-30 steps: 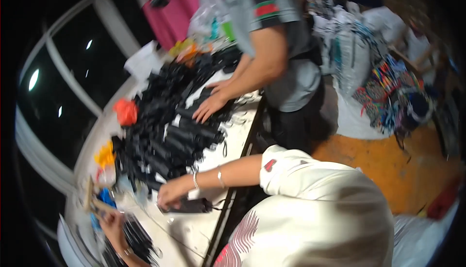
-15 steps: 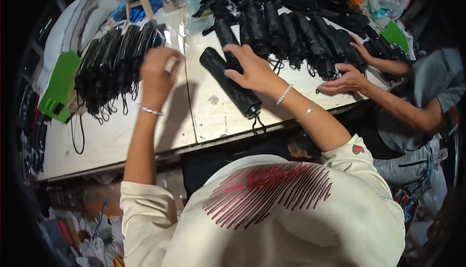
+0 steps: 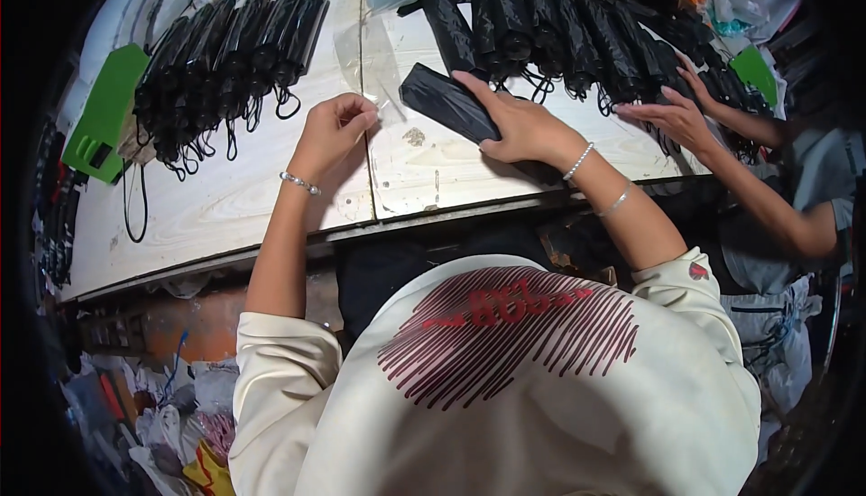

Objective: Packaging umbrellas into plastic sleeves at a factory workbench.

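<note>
My right hand (image 3: pixel 528 131) is wrapped over a folded black umbrella (image 3: pixel 446 102), which lies at a slant just above the table or on it. The umbrella's near end is hidden under my palm. To its left, my left hand (image 3: pixel 338 126) has its thumb and fingers pinched together at the lower end of a clear plastic sleeve (image 3: pixel 372 59). The sleeve is thin and see-through, so its exact edges are hard to make out. A row of bagged black umbrellas (image 3: pixel 239 45) lies left of my left hand. More folded black umbrellas (image 3: pixel 541 32) lie beyond my right hand.
A pale wooden table (image 3: pixel 225 216) with a seam spans the view. A co-worker's hands (image 3: pixel 681 117) reach in at the right beside the umbrellas. A green board (image 3: pixel 108 113) stands at the left edge, another green piece (image 3: pixel 753 77) at the far right. Plastic bags (image 3: pixel 185 433) clutter the floor.
My right hand has closed on the umbrella and turned it flatter. My left hand has moved right and pinches at the clear sleeve. The whole view has shifted, with the table's far side higher.
</note>
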{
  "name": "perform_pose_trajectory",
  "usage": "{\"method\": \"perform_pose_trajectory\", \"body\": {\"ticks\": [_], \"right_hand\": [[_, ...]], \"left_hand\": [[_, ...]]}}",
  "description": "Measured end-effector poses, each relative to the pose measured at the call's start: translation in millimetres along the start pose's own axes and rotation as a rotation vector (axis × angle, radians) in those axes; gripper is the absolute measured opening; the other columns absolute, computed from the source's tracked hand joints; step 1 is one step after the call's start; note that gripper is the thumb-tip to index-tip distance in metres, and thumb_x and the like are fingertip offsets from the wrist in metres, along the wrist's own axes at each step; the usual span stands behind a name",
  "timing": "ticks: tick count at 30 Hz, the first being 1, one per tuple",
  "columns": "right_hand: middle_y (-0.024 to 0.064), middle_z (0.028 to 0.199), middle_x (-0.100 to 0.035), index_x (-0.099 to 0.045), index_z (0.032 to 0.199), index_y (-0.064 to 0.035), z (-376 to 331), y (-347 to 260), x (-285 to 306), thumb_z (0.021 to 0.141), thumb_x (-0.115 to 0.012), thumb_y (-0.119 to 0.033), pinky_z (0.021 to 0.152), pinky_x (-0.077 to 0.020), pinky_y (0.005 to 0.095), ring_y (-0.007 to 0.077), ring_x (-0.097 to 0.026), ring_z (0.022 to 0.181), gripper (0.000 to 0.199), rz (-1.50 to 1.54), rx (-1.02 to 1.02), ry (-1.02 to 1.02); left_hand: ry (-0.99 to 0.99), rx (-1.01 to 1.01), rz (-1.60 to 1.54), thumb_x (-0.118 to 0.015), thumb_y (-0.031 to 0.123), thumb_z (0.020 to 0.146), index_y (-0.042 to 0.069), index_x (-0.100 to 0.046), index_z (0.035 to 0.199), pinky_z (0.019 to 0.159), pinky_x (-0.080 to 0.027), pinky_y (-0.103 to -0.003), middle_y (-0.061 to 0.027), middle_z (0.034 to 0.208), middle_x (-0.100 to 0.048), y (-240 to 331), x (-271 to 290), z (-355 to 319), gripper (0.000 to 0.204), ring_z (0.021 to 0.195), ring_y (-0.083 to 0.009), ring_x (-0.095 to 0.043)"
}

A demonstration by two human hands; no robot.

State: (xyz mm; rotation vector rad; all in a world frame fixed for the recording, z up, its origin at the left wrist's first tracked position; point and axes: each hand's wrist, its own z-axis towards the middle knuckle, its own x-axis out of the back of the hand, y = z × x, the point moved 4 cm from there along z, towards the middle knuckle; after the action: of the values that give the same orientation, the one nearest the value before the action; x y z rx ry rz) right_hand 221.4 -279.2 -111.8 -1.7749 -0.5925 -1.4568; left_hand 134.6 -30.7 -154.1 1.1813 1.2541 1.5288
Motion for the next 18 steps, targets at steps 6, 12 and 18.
{"method": "perform_pose_trajectory", "body": {"ticks": [6, 12, 18], "right_hand": [[0.0186, 0.105, -0.067, -0.014, 0.151, -0.0220, 16, 0, 5, 0.075, -0.064, -0.023, 0.069, -0.0507, 0.0377, 0.0361, -0.065, 0.081, 0.091, -0.015, -0.026, 0.077], [0.0196, 0.108, -0.067, -0.021, 0.151, -0.0206, 30, -11, 0, 0.075, -0.065, -0.026, 0.071, -0.0497, 0.0366, 0.0351, -0.064, 0.080, 0.088, 0.021, -0.093, 0.036], [0.0195, 0.105, -0.068, -0.027, 0.150, -0.0215, 16, -20, 9, 0.074, -0.066, -0.027, 0.068, -0.0481, 0.0359, 0.0331, -0.064, 0.076, 0.085, 0.494, 0.103, 0.038]], "left_hand": [[0.261, -0.550, 0.707, -0.061, 0.002, 0.074, 0.002, -0.064, 0.081, 0.069, -0.047, -0.034, -0.0098, 0.076, -0.063, 46, -20, -7, 0.008, 0.071, -0.0269, -0.057], [0.401, -0.717, 0.822, -0.058, 0.001, 0.073, 0.002, -0.061, 0.076, 0.069, -0.047, -0.035, -0.0113, 0.074, -0.061, 42, -25, -5, 0.004, 0.072, -0.0288, -0.056], [0.295, -0.543, 0.829, -0.060, 0.001, 0.074, 0.000, -0.062, 0.083, 0.068, -0.048, -0.034, -0.0102, 0.077, -0.063, 27, -23, -1, 0.009, 0.071, -0.0267, -0.057]]}}
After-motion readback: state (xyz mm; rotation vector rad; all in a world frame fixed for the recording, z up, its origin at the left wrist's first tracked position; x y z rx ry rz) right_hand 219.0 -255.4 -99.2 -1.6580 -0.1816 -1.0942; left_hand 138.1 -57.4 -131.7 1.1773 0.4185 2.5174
